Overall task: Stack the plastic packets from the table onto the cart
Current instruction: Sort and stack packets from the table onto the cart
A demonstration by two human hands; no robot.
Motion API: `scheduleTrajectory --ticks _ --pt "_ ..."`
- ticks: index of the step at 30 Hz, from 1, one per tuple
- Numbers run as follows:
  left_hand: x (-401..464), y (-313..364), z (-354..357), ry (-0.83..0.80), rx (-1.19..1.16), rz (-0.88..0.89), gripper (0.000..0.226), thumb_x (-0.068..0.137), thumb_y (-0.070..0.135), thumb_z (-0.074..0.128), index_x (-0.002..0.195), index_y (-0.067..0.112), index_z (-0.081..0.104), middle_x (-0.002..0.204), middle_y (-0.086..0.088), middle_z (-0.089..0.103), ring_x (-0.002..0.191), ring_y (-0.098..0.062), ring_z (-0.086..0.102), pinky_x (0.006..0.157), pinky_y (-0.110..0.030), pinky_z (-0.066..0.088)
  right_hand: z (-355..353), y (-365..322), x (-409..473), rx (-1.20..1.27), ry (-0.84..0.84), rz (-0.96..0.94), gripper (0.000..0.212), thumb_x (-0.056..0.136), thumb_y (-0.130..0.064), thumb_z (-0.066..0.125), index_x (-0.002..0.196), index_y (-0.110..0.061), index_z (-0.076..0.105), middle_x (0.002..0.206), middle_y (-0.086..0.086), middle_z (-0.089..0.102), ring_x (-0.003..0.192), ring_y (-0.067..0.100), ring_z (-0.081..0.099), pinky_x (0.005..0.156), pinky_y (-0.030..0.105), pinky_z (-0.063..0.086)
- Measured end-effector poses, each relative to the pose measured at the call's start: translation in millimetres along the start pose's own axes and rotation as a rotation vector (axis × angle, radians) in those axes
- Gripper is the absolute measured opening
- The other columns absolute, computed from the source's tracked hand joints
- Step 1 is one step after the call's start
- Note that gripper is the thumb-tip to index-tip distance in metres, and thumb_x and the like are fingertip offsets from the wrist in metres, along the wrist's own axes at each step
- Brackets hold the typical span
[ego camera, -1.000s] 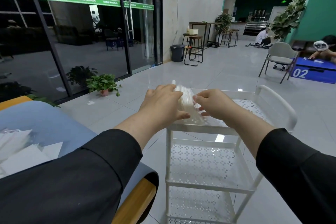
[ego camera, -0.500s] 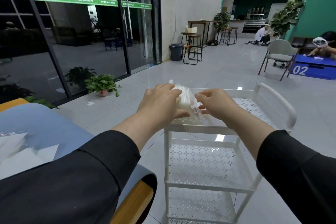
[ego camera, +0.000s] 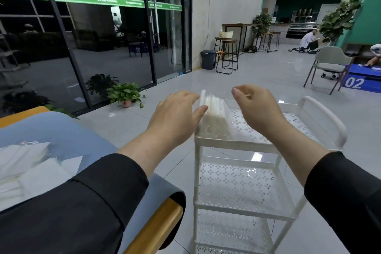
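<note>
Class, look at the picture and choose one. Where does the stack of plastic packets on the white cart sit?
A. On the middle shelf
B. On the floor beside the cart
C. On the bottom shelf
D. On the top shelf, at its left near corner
D: the stack of plastic packets stands on the top shelf of the cart, at the left near corner, beside the left hand.

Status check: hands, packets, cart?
Left hand open, touching packet stack. Right hand lifted clear, loosely curled. Stack on cart top shelf; more packets on table.
</note>
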State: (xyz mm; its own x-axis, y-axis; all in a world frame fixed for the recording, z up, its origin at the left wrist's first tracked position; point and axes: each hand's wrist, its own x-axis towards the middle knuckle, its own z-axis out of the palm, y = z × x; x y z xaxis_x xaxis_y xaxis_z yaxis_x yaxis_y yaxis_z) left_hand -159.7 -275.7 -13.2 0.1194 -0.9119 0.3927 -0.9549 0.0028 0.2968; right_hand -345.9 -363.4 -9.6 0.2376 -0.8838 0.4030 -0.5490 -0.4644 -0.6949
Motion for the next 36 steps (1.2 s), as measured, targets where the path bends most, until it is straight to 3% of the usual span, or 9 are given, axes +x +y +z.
scheduleTrajectory --ticks 4,8,12,17,20,24,29,33,36 --pt "-31 -29 -36 0.087 0.015 -0.115 0.047 0.105 0.048 0.044 0.145 0.024 0.051 0.145 0.006 0.053 0.133 -0.018 0.047 0.11 -0.041 0.041 14 -57 -20 0.112 0.029 -0.243 0.025 0.103 -0.038 0.052 0.113 -0.024 0.071 0.099 -0.018 0.066 0.091 -0.005 0.06 0.079 0.014 0.044" --pt "-90 -73 -83 0.16 0.098 -0.287 0.044 0.103 0.046 0.047 0.14 0.025 0.054 0.139 0.004 0.057 0.128 -0.019 0.051 0.103 -0.038 0.044 65 -116 -63 0.182 -0.191 -0.384 0.018 0.103 -0.039 0.052 0.111 -0.034 0.067 0.097 -0.027 0.063 0.09 -0.016 0.057 0.077 0.004 0.042" --pt "-180 -119 -130 0.16 0.191 -0.516 0.043 0.103 0.045 0.047 0.143 0.027 0.053 0.146 0.005 0.053 0.133 -0.019 0.049 0.102 -0.035 0.042 142 -164 -113 0.191 -0.432 -0.472 0.027 0.101 -0.043 0.053 0.12 -0.03 0.067 0.103 -0.025 0.061 0.093 -0.013 0.056 0.092 0.02 0.046" --pt "-288 -160 -156 0.108 0.226 -0.708 0.045 0.102 0.046 0.048 0.144 0.031 0.051 0.15 0.009 0.05 0.137 -0.016 0.045 0.108 -0.032 0.037 237 -199 -156 0.169 -0.623 -0.394 0.03 0.1 -0.045 0.055 0.123 -0.031 0.066 0.126 -0.012 0.065 0.111 0.011 0.061 0.096 0.035 0.049" --pt "-327 -175 -161 0.057 0.257 -0.742 0.047 0.103 0.048 0.046 0.148 0.031 0.047 0.153 0.01 0.045 0.139 -0.017 0.041 0.112 -0.035 0.036 274 -219 -166 0.133 -0.654 -0.386 0.029 0.101 -0.04 0.055 0.121 -0.024 0.068 0.127 -0.003 0.066 0.116 0.017 0.059 0.09 0.03 0.045" --pt "-352 -192 -171 -0.002 0.306 -0.744 0.05 0.103 0.054 0.043 0.15 0.036 0.042 0.156 0.014 0.039 0.14 -0.017 0.039 0.114 -0.038 0.033 304 -244 -172 0.107 -0.715 -0.393 0.034 0.098 -0.05 0.055 0.121 -0.026 0.067 0.123 -0.005 0.068 0.114 0.019 0.062 0.093 0.036 0.05" --pt "-370 -215 -166 -0.015 0.264 -0.768 0.061 0.099 0.065 0.041 0.152 0.034 0.04 0.159 0.012 0.036 0.145 -0.012 0.032 0.117 -0.031 0.026 317 -236 -182 0.03 -0.755 -0.445 0.026 0.095 -0.052 0.058 0.101 -0.03 0.07 0.095 -0.012 0.072 0.097 0.014 0.064 0.081 0.031 0.048" --pt "-376 -229 -158 -0.062 0.235 -0.752 0.065 0.097 0.068 0.039 0.153 0.035 0.038 0.163 0.011 0.032 0.15 -0.011 0.025 0.12 -0.028 0.021 313 -238 -182 0.026 -0.732 -0.474 0.038 0.089 -0.061 0.063 0.115 -0.034 0.067 0.111 -0.017 0.067 0.105 0.006 0.06 0.084 0.026 0.043" --pt "-376 -230 -159 -0.031 0.203 -0.761 0.056 0.1 0.06 0.041 0.15 0.035 0.042 0.156 0.015 0.04 0.144 -0.012 0.034 0.116 -0.027 0.024 312 -243 -191 -0.01 -0.812 -0.468 0.074 0.073 -0.077 0.066 0.135 -0.04 0.054 0.131 -0.02 0.055 0.118 0.007 0.053 0.098 0.031 0.042"
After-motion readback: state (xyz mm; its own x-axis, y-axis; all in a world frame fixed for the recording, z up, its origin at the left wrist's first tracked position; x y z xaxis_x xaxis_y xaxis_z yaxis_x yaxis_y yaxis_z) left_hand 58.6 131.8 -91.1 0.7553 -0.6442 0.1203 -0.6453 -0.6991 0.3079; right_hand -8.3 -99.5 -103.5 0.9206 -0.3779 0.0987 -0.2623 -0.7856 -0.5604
